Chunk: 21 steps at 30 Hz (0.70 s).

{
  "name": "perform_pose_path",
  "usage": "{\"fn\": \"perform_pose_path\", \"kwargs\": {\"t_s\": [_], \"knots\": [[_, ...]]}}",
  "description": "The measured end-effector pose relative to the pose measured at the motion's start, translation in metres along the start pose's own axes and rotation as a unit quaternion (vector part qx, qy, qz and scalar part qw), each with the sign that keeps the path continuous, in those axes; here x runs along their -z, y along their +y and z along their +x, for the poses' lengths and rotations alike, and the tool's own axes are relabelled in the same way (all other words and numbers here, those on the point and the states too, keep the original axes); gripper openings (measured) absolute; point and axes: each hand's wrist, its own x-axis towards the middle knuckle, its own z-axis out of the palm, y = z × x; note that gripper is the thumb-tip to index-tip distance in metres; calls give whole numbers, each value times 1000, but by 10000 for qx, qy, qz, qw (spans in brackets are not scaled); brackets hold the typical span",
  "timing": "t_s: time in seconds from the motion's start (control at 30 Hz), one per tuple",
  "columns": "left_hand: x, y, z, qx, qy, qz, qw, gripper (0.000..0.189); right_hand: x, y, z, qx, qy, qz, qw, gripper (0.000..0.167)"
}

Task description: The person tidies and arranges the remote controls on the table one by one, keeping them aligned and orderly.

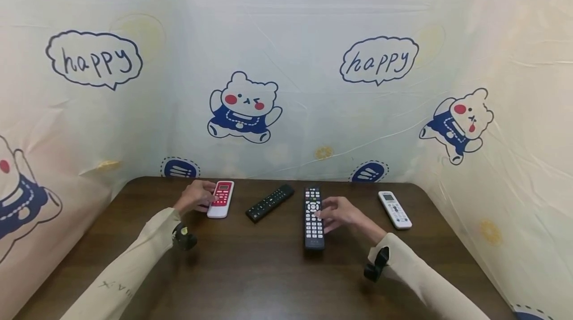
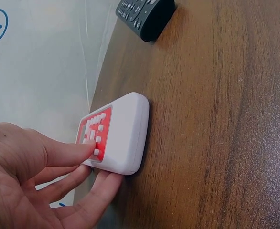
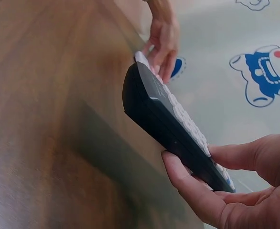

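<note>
My left hand [image 1: 196, 195] pinches a white remote control with a red button panel [image 1: 218, 212]. In the left wrist view the thumb [image 2: 78, 151] presses on the red panel of this remote [image 2: 126, 131], and other fingers reach its side and lower edge. My right hand [image 1: 343, 214] holds a long black remote control with white buttons [image 1: 314, 241] by its right side. That black remote [image 3: 154, 112] is tilted and raised off the table in the right wrist view, with its shadow below. The thumb is on the button face and fingers are on the underside.
Between the two held remotes, another black remote [image 1: 270, 203] lies slantwise on the brown wooden table [image 1: 250, 275]. A white remote with a small screen [image 1: 395, 210] lies at the right. A printed curtain [image 1: 309, 126] hangs behind the table and along its sides.
</note>
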Motion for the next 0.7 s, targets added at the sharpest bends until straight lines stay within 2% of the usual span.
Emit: {"fn": "perform_pose_path", "kwargs": {"t_s": [0.3, 0.53, 0.7], "knots": [[-1, 1, 3, 184, 78, 66, 9998, 59, -13, 6, -10, 51, -140, 65, 9999, 69], [-1, 0, 1, -20, 36, 135, 9999, 59, -20, 10, -12, 67, -63, 119, 9999, 69], [-1, 1, 0, 24, 42, 123, 9999, 59, -25, 14, -10, 19, 126, 136, 9998, 68]]}}
